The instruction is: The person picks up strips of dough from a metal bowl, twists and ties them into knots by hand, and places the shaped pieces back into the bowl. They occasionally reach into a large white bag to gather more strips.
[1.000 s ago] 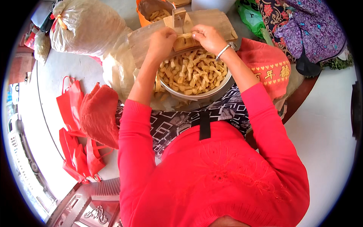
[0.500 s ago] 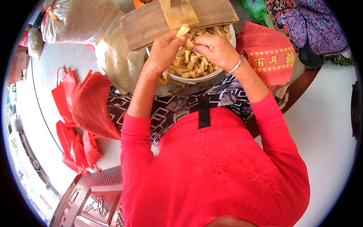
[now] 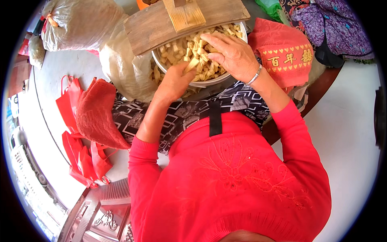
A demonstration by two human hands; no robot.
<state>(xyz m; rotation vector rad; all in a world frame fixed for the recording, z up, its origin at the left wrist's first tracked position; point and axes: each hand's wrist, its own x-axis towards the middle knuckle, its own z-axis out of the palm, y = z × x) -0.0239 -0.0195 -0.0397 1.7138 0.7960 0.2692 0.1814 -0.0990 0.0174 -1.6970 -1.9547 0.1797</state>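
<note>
A round metal basin (image 3: 160, 63) on my lap side is heaped with short, knotted yellow-tan strips (image 3: 201, 52); I cannot tell what they are made of. At the basin's near left rim, my left hand (image 3: 175, 82) pinches one flat yellow-tan strip (image 3: 192, 63) between thumb and fingers. My right hand (image 3: 236, 56), with a silver bangle (image 3: 255, 75) at its wrist, reaches over the right part of the heap. Its fingers are stretched out and the thumb stands apart, with nothing visible held. A wooden board (image 3: 151, 34) lies across the far side of the basin.
A paler wooden block (image 3: 184, 15) stands on the board. Clear plastic bags (image 3: 82, 24) are at the far left, red cloth bags (image 3: 82, 155) and a red towel (image 3: 96, 115) nearer. Another red towel (image 3: 280, 46) lies right of the basin, with purple patterned fabric (image 3: 332, 28) beyond.
My hands have parted. The left has come down and nearer with a strip to the rim; the right has opened from a pinch and spread over the heap.
</note>
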